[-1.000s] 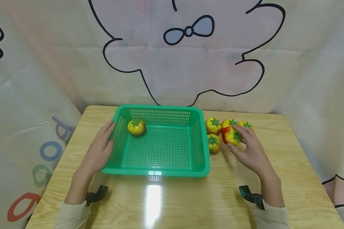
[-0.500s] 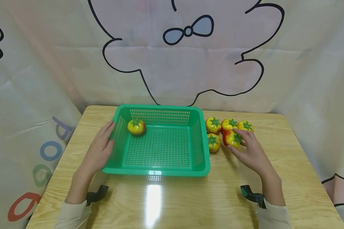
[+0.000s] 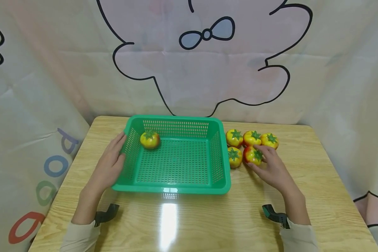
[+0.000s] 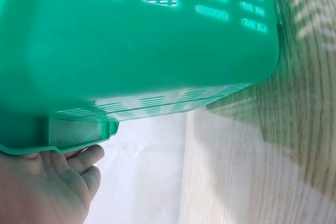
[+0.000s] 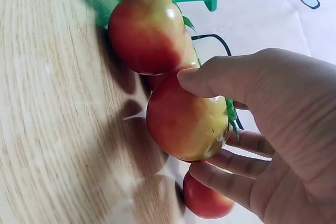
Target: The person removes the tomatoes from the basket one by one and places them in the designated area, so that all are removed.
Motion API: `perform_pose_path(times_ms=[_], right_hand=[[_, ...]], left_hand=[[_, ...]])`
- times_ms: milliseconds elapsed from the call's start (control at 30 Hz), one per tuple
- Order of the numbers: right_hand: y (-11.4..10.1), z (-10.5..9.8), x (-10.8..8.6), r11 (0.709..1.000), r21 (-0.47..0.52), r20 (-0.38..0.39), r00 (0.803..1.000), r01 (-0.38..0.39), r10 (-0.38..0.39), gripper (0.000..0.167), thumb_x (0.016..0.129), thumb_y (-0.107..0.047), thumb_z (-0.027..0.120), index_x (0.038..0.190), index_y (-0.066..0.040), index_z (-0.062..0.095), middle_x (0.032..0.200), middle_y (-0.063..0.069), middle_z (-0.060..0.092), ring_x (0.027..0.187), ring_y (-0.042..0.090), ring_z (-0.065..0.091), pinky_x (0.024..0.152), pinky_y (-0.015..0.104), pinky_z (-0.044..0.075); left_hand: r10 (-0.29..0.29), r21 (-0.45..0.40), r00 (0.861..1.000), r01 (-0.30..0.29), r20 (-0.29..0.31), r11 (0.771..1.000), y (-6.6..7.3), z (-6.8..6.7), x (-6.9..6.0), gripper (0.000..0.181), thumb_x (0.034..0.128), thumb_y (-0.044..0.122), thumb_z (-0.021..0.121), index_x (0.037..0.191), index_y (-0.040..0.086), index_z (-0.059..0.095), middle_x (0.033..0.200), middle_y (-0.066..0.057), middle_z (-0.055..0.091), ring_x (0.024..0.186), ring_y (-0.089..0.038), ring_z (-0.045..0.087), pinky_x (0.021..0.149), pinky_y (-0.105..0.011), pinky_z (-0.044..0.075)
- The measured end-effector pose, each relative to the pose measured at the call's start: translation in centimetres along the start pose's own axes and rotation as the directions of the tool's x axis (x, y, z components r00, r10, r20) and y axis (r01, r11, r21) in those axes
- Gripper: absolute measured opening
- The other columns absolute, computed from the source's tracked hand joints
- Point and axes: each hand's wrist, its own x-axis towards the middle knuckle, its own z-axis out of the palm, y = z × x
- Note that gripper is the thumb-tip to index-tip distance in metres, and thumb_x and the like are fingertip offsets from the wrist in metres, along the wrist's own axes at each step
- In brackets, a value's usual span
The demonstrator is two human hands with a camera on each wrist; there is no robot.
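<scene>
A green plastic basket (image 3: pixel 171 189) stands on the wooden table with one yellow-red tomato (image 3: pixel 149 140) at its back left inside. My left hand (image 3: pixel 108 164) rests against the basket's left rim with relaxed fingers; in the left wrist view, part of that hand (image 4: pixel 55 182) shows beneath the rim. Right of the basket, my right hand (image 3: pixel 272 169) holds a tomato (image 3: pixel 252 155) between thumb and fingers, its green leafy top upward. In the right wrist view, the thumb presses the side of this tomato (image 5: pixel 181 119). Whether it touches the table, I cannot tell.
Near the held tomato lie a front tomato (image 3: pixel 235 157) beside the basket and a back row: a left tomato (image 3: pixel 234 138), a middle tomato (image 3: pixel 251 138) and a right tomato (image 3: pixel 269 140). A printed curtain (image 3: pixel 204 77) hangs behind the table (image 3: pixel 201 224).
My right hand has brought its tomato down and slightly toward me, just in front of the back row, uncovering the tomatoes behind. The left hand and basket have stayed put.
</scene>
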Motion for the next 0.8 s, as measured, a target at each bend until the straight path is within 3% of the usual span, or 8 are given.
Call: perform_pose_path(times_ms=[800], right_hand=[[0.62, 0.81, 0.26, 1.0, -0.031, -0.005, 1.0, -0.001, 0.001, 0.066, 0.093, -0.01, 0.081, 0.151, 0.002, 0.051, 0.143, 0.028, 0.05, 0.13, 0.046, 0.054, 0.101, 0.066, 0.056]], left_hand=[[0.005, -0.003, 1.0, -0.005, -0.003, 1.0, -0.19, 0.08, -0.05, 0.06, 0.1095, 0.01, 0.035, 0.169, 0.007, 0.024, 0.179, -0.013, 0.019, 0.165, -0.043, 0.017, 0.127, -0.074, 0.022]])
